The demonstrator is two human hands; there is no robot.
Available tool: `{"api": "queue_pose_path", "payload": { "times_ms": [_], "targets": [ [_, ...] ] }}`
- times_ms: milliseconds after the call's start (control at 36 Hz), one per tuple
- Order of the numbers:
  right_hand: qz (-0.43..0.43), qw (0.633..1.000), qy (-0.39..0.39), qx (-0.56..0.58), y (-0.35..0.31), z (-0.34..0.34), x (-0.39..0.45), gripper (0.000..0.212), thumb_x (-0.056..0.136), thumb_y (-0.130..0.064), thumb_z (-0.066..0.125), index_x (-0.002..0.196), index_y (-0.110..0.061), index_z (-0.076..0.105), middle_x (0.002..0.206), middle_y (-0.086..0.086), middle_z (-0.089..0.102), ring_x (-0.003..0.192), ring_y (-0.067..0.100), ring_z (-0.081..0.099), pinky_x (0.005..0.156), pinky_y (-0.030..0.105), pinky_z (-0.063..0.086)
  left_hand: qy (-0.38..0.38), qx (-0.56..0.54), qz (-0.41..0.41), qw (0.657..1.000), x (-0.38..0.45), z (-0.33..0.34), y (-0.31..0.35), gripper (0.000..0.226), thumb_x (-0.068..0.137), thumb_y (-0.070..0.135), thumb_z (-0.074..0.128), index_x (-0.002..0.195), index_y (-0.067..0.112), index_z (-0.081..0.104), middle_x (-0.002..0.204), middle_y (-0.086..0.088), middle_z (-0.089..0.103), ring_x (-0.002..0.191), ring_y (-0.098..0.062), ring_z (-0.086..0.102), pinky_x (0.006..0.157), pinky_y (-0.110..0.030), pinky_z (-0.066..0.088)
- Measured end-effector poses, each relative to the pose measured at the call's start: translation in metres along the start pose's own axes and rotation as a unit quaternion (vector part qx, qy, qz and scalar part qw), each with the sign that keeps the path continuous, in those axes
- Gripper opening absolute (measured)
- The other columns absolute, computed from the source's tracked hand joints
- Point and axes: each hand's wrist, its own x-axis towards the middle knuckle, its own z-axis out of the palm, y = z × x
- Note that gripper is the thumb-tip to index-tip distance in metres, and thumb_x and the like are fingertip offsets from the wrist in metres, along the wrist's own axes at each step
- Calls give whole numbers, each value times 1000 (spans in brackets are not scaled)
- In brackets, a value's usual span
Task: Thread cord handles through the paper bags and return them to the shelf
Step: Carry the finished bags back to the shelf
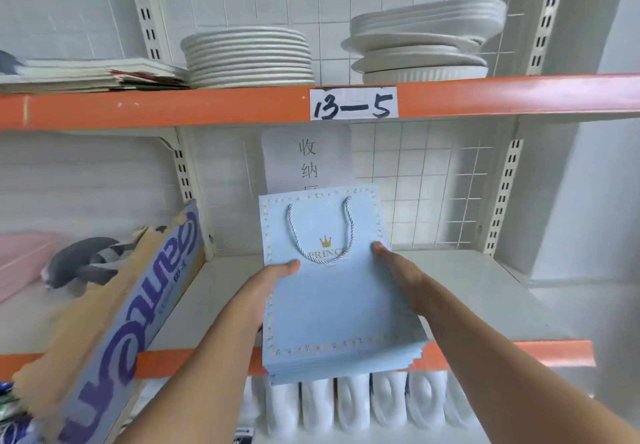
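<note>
Paper bags, stacked flat, long axis toward twelve o'clock over the shelf, are clasped by my left hand at nine and right hand at three.

head view looks forward (slightly down) at a near shelf.

Both arms reach forward. The left hand and the right hand each grip one side of the bags, thumbs on top.
</note>
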Motion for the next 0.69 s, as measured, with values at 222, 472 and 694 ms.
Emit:
{"api": "queue_pose_path", "payload": {
  "times_ms": [222, 472, 694],
  "targets": [
    [-2, 1000, -2, -29, -29, 27, 42, 75, 80, -71, 52, 127, -13, 60, 125, 6, 62, 112, 24, 60, 103, 38, 43, -4, 14, -31, 999, 70, -13, 24, 56, 79, 38, 77, 125, 12, 58, 138, -12, 52, 120, -29, 56, 99, -41, 44],
    [70, 997, 2, -28, -15, 46, 102, 67, 87, -64, 51, 128, -11, 58, 122, 9, 65, 108, 26, 63, 100, 40, 46, -42, 3, -65, 997, 141, -33, 18, 82, 49, 45, 88, 122, 15, 63, 132, -14, 57, 115, -30, 60, 103, -44, 45],
    [86, 996, -5, 11, -11, 47, 117, 56, 96, -53, 42, 123, -8, 61, 117, 13, 67, 101, 27, 65, 77, 31, 51, -69, 9, -83, 994, 176, -35, 16, 86, 37, 47, 87, 115, 18, 67, 133, -15, 58, 121, -30, 56, 104, -47, 44]
  ]
}}
